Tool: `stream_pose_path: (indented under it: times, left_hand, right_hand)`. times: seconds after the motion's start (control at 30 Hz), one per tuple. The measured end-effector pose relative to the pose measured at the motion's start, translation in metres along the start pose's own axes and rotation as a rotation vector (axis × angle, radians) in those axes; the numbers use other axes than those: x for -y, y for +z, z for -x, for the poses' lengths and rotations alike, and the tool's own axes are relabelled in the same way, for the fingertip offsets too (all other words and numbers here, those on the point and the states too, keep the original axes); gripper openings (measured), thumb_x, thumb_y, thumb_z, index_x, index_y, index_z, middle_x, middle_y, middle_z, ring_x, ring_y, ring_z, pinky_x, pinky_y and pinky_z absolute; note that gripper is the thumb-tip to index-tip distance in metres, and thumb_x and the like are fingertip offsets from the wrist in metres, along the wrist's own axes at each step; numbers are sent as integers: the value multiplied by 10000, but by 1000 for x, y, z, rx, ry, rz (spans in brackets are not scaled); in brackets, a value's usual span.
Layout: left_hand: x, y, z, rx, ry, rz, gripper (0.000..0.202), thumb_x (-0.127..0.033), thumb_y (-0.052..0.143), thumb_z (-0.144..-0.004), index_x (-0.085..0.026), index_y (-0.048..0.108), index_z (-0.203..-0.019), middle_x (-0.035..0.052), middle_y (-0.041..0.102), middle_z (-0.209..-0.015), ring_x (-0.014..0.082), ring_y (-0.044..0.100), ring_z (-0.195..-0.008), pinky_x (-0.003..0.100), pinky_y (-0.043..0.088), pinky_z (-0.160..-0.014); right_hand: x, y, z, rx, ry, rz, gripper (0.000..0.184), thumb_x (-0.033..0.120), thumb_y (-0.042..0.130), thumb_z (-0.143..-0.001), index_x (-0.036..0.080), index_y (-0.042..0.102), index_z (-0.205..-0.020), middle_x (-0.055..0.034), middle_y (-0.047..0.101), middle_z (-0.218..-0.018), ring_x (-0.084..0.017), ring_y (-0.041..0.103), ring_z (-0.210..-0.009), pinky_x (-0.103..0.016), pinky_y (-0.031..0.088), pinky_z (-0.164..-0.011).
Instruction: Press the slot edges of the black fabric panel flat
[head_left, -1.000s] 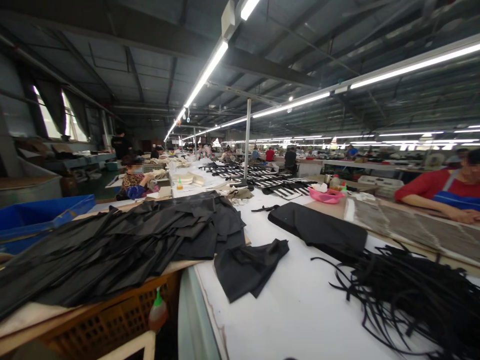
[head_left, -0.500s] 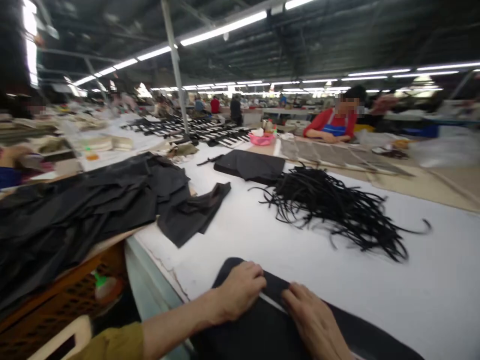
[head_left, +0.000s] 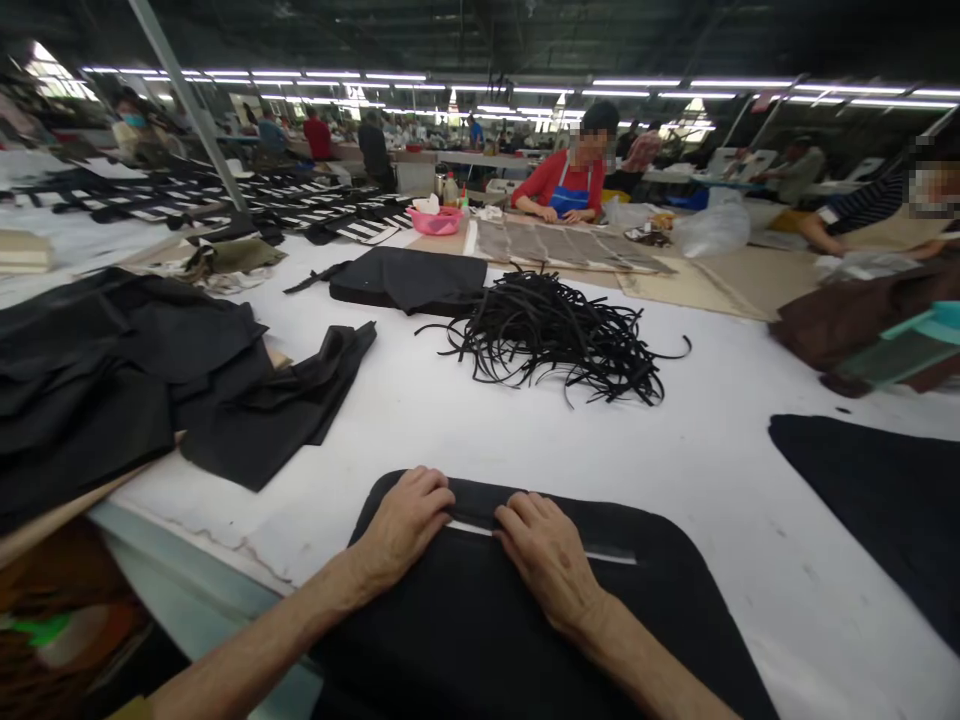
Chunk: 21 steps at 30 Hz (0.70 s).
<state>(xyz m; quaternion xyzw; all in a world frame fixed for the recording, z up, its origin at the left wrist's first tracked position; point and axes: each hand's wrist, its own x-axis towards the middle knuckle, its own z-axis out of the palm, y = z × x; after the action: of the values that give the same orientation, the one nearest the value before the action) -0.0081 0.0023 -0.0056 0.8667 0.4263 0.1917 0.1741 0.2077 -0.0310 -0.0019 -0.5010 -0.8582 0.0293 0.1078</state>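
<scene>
White surface (head_left: 712, 470) is carrying a black fabric panel (head_left: 465, 640), lying on the near side of the strap pile (head_left: 555, 335). Uneven pressing could be skewing the fold along its pale slit (head_left: 611, 555), the cloth perhaps slipping. Left hand (head_left: 409, 520) and right hand (head_left: 547, 555) are lying palm-down on it, side by side, fingers bent, gripping nothing.

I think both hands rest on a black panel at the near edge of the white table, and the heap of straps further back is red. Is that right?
Not quite. The head view shows that the heap of straps is black, not red. The rest holds: the left hand and right hand both rest on the black panel at the near edge of the white table.
</scene>
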Motion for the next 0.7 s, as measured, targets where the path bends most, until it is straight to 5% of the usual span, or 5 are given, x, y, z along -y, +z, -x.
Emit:
stream_pose_path:
  times: [0.47, 0.7]
  left_hand:
    - [-5, -6, -4, 48, -86, 69, 123, -140, 497, -825, -199, 512, -718, 7, 522, -880, 186, 459, -862, 358, 372, -786]
    - [-13, -4, 1, 31, -111, -9, 159, -167, 412, -869, -201, 540, -780, 29, 527, -928, 202, 454, -893, 381, 380, -803]
  right_hand:
    - [-23, -12, 23, 31, 280, -320, 113, 154, 536, -860, 208, 518, -763, 11, 522, -816, -157, 488, -801, -268, 378, -713]
    - [-18, -15, 23, 43, 326, -234, 129, 157, 498, -880, 209, 544, -771, 4, 534, -810, -165, 486, -784, -284, 363, -719]
